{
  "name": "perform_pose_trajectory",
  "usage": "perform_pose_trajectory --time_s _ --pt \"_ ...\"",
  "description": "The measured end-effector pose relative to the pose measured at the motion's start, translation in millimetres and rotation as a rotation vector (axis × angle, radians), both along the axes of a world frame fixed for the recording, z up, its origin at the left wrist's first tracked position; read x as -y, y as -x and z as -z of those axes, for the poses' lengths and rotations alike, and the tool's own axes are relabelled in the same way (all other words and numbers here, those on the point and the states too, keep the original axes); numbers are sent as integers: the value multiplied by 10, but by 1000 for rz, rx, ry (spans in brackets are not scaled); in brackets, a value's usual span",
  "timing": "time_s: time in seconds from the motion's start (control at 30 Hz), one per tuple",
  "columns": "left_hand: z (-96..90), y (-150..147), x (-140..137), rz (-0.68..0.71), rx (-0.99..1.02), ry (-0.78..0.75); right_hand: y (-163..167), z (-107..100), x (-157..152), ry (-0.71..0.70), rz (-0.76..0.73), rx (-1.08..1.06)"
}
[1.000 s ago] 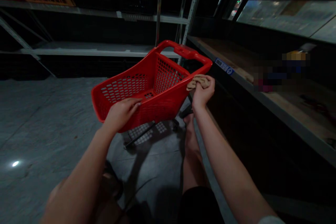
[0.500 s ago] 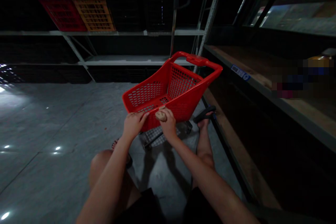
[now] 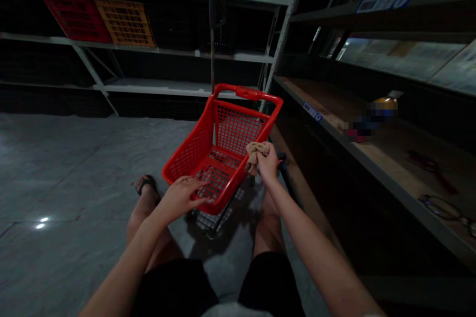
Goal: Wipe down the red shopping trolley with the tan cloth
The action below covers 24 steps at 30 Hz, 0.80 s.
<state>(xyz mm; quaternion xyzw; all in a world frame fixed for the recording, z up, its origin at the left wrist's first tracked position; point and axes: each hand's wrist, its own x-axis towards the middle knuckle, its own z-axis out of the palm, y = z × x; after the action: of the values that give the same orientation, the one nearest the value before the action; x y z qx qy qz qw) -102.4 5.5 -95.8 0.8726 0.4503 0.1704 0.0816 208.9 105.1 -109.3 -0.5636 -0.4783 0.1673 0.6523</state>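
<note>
Rack behind: a metal rack (image 3: 167, 50) spans the background beyond the cart, with a red crate (image 3: 80, 17) and an orange crate (image 3: 126, 22) side by side; a pole (image 3: 212, 62) rises just behind the cart.
Right side: a wooden shelf (image 3: 316, 93) runs close along your right, glasses (image 3: 442, 207) on it.
Cart's place: the red cart (image 3: 223, 150) stands on the floor in front of you, its near end between your legs.
Cart's direction: handle (image 3: 249, 93) at the far end; long axis runs away from you, leaning right.
Your left hand (image 3: 183, 196): unclenched, fingers spread over the near rim.
Your right hand (image 3: 268, 162): gripping a crumpled beige cloth (image 3: 256, 152) at the right rim.
Hard to see: your right foot is mostly hidden; a shelf item (image 3: 372, 119) is pixelated; dark crates blur into shadow.
</note>
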Motion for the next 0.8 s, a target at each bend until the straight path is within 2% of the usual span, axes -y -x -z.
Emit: perform_pose_trajectory --time_s 0.1,0.27,0.33,0.4,0.47,0.57,0.67,0.73,0.8 --pt "17 -85 31 -1 -7 34 166 50 198 -29 -64 52" --pt "105 -428 232 -125 47 -51 547 263 1130 -29 -231 190" --pt "131 -550 289 -143 48 -70 545 296 1425 6 -319 250" --pt "152 -658 328 -133 42 -82 409 273 1496 42 -363 297" --pt "167 -766 366 -113 26 -100 178 189 1309 50 -339 319" --pt "169 -948 438 -96 -14 -105 -173 -29 699 69 -223 336" --pt "156 -1133 519 -101 -15 -103 -338 -245 100 146 -141 376" --pt "152 -1229 563 -106 4 -117 -336 -312 -92 167 -118 391" --pt "155 -1285 590 -120 21 -134 -286 -294 -44 169 -115 350"
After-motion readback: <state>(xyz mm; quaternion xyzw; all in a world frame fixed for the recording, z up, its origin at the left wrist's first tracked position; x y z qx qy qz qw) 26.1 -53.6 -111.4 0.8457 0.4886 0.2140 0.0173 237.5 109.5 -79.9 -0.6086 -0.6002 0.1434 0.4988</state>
